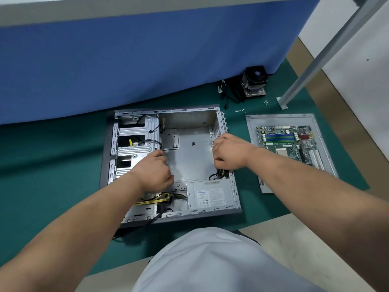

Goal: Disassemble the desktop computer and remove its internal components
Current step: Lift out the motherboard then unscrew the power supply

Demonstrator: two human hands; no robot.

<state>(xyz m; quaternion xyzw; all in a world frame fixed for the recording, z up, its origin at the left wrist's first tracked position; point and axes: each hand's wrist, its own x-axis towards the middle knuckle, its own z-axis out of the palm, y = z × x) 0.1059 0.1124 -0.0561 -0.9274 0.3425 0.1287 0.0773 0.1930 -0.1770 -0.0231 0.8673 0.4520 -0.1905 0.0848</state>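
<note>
Both arms reach into the open case (190, 152) at frame centre: left hand (154, 171) curled by the drive cage (136, 144), right hand (228, 153) apparently gripping the case's right wall.

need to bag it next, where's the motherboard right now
In the head view, the motherboard lies outside the case, on the grey side panel on the green mat to the person's right.
</note>
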